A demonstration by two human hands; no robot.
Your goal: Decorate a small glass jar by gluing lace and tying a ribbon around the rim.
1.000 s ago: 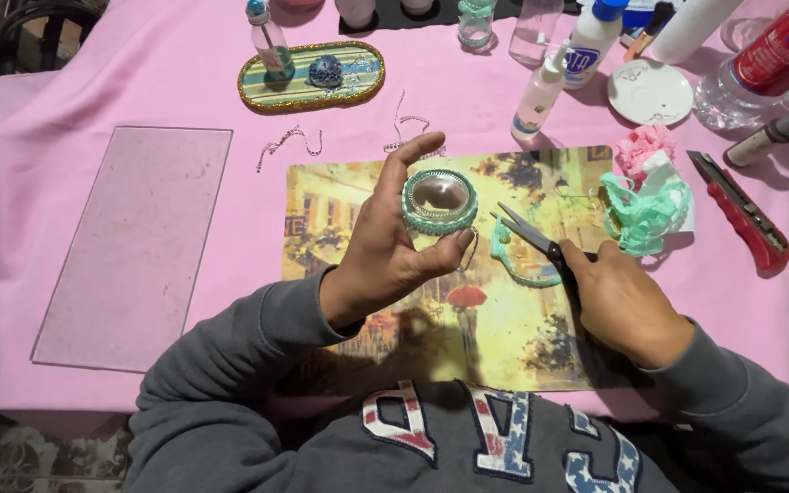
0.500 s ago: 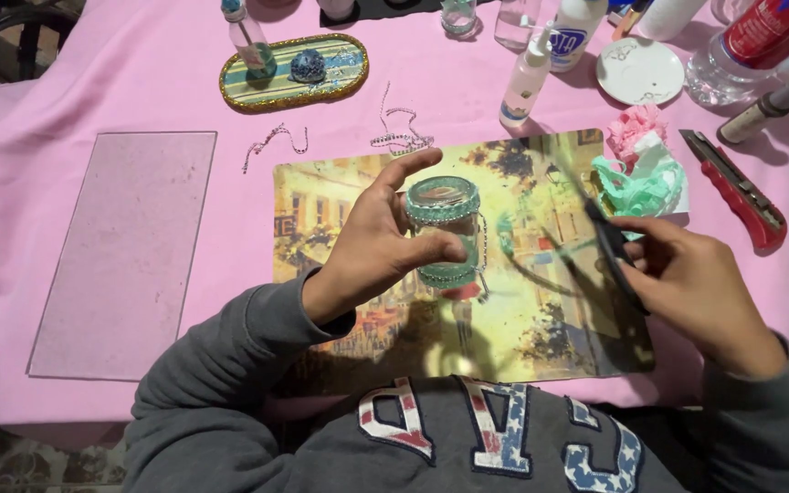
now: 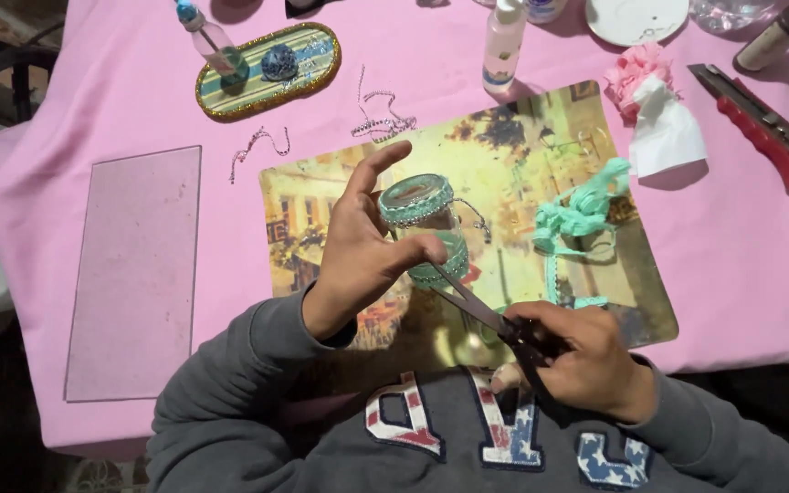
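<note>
Over the picture mat (image 3: 541, 146), the left hand (image 3: 358, 251) grips a small glass jar (image 3: 422, 224) wrapped in teal lace trim, thumb pressed to its side, index finger raised off it. Right hand (image 3: 577, 356) is clenched through the handles of the scissors (image 3: 481, 310), blades slanting up and touching the trim at the jar's lower edge. Loose teal trim (image 3: 582, 219) lies just right of the jar on the mat. A red box cutter (image 3: 764, 128) sits well apart on the pink table (image 3: 139, 100). The risk, I'd say: the thumb sits right beside the blade tips, so a nick is possible. A cut too deep could sever the wrapped trim, and a sideways push might twist the jar loose.
</note>
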